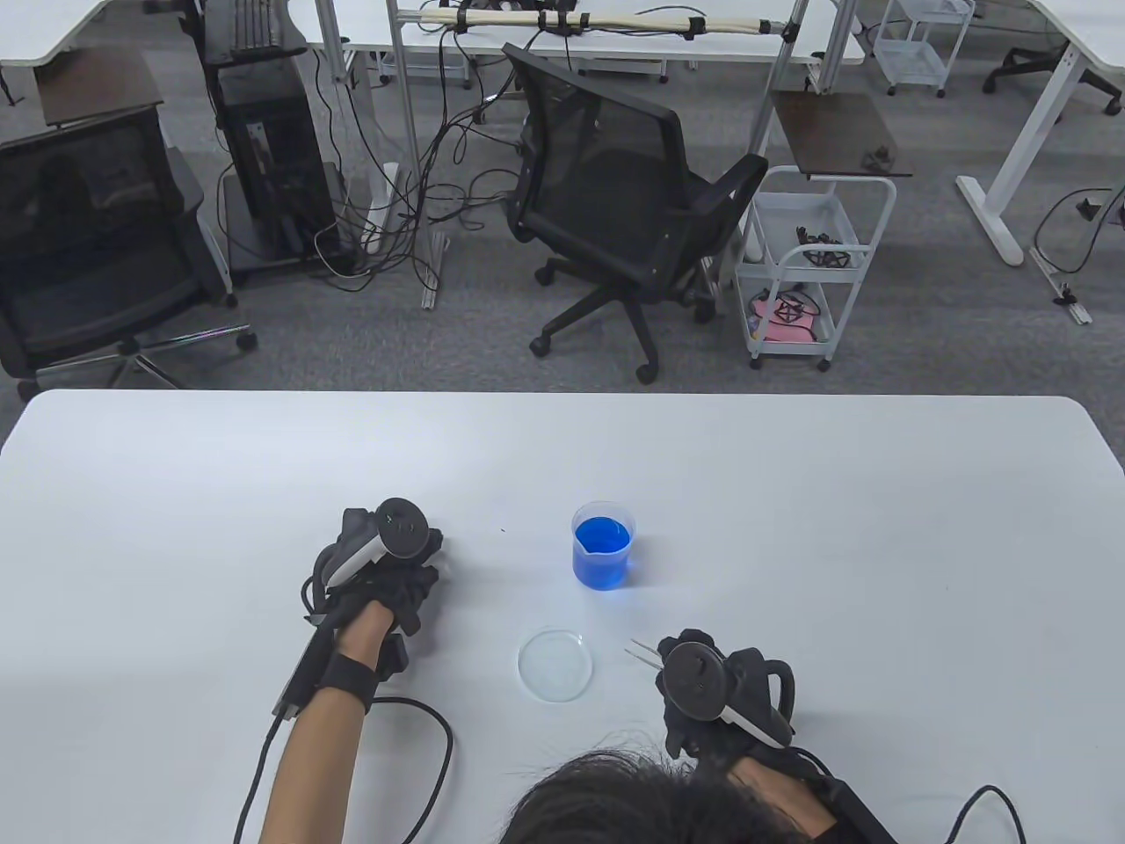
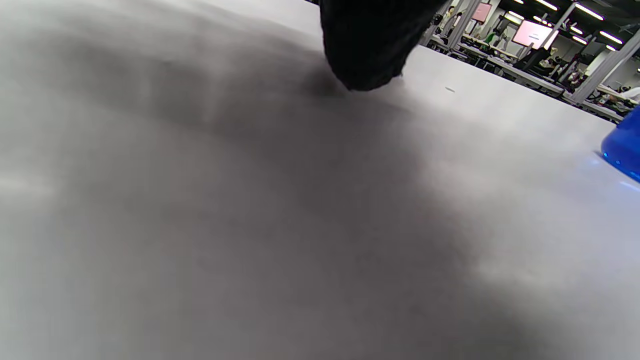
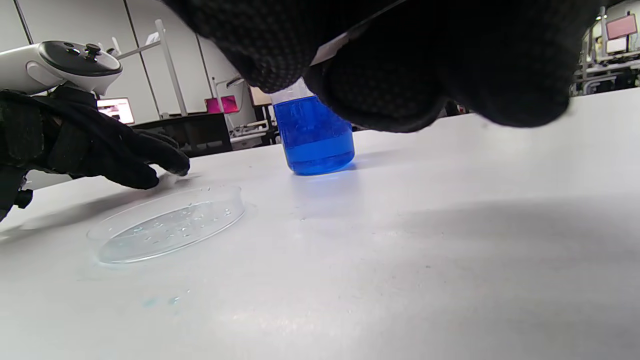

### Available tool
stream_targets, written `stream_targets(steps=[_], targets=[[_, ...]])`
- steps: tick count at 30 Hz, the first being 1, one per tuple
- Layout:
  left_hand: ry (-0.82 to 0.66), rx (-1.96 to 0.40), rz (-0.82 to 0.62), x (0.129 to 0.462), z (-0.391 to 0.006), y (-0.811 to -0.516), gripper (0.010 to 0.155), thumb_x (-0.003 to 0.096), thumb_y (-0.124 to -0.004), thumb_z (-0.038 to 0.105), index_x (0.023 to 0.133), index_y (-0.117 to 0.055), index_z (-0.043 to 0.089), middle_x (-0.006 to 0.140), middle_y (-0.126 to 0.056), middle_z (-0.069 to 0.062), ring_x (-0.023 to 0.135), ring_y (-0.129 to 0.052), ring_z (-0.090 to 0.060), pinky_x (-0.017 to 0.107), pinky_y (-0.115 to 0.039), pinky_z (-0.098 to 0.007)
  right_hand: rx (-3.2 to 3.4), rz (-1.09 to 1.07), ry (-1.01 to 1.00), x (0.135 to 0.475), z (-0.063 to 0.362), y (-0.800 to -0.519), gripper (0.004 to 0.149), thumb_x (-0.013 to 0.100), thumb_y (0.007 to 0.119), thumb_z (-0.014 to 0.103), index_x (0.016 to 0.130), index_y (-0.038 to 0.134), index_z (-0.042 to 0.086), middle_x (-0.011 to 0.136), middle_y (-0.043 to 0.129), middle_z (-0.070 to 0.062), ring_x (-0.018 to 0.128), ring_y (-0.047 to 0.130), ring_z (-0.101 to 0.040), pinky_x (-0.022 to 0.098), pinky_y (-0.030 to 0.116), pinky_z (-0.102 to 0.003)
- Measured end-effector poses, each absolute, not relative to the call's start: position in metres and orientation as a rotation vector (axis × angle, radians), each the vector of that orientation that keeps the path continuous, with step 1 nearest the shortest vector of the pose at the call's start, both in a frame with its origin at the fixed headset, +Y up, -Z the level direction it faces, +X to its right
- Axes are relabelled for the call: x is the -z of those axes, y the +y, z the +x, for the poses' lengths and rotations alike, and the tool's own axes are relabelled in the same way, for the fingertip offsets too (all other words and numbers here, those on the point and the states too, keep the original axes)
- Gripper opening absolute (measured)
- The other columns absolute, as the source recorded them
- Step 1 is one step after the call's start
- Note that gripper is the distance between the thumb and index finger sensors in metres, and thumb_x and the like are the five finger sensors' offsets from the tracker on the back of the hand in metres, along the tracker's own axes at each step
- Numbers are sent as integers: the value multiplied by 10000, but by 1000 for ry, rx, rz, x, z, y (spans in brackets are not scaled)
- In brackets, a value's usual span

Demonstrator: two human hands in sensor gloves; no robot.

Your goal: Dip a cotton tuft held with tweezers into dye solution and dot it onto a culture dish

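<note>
A small beaker of blue dye (image 1: 603, 545) (image 3: 315, 135) stands mid-table. In front of it lies a clear, shallow culture dish (image 1: 555, 665) (image 3: 167, 223) with small droplets inside. My right hand (image 1: 703, 681) sits right of the dish and grips metal tweezers (image 1: 644, 653) whose tips point left toward the dish; a strip of the tweezers (image 3: 345, 42) shows between the curled fingers (image 3: 390, 85). No cotton tuft can be made out. My left hand (image 1: 391, 571) (image 3: 95, 145) rests on the table left of the beaker, fingers relaxed and holding nothing; one fingertip (image 2: 365, 50) touches the tabletop.
The white table (image 1: 879, 527) carries faint blue specks (image 3: 160, 301) in front of the dish. Glove cables (image 1: 422, 721) trail off the near edge. A head of dark hair (image 1: 633, 800) shows at the bottom. Chairs and a cart stand beyond the far edge.
</note>
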State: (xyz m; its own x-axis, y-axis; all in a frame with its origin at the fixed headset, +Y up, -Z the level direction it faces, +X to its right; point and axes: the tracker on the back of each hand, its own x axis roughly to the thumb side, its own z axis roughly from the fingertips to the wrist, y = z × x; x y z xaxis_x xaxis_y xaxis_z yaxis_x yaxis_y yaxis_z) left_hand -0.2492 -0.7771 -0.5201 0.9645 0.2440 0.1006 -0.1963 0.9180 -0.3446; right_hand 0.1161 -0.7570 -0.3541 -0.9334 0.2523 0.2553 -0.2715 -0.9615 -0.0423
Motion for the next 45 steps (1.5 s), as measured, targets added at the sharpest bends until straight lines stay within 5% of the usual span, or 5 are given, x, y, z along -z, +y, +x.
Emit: stream_targets(steps=[8,13,29,45], targets=[[-193,-234,-259,507,-240,-778,398,584,-797,235,975,-737,187,1219,-196,-203,1045,-154,-535,656,-174,-760,-2857,388,-66,354,113,-760,523,367,818,273,812,851,0,852,783,-299,400,975,-184,242,936,-342],[-247,-366,-259,482,-241,-770,419,585,-778,231,980,-741,98,1210,-229,-253,1040,-141,-544,651,-168,-764,-2834,413,-77,352,111,-758,519,362,846,287,798,870,6,838,806,-294,386,983,-179,230,942,-337],[-676,-521,-116,343,-191,-734,437,571,-762,218,942,-750,-12,1193,-363,-309,1036,-200,-579,649,-209,-771,-2541,680,-195,302,69,-735,455,340,886,313,689,978,35,741,918,-274,309,1018,-164,164,958,-322],[-784,-471,-60,320,-164,-737,418,570,-791,240,915,-771,4,1184,-426,-297,1037,-263,-573,655,-242,-767,-2490,687,-147,297,58,-740,410,323,885,300,616,1011,43,676,959,-255,269,1014,-148,127,953,-310]])
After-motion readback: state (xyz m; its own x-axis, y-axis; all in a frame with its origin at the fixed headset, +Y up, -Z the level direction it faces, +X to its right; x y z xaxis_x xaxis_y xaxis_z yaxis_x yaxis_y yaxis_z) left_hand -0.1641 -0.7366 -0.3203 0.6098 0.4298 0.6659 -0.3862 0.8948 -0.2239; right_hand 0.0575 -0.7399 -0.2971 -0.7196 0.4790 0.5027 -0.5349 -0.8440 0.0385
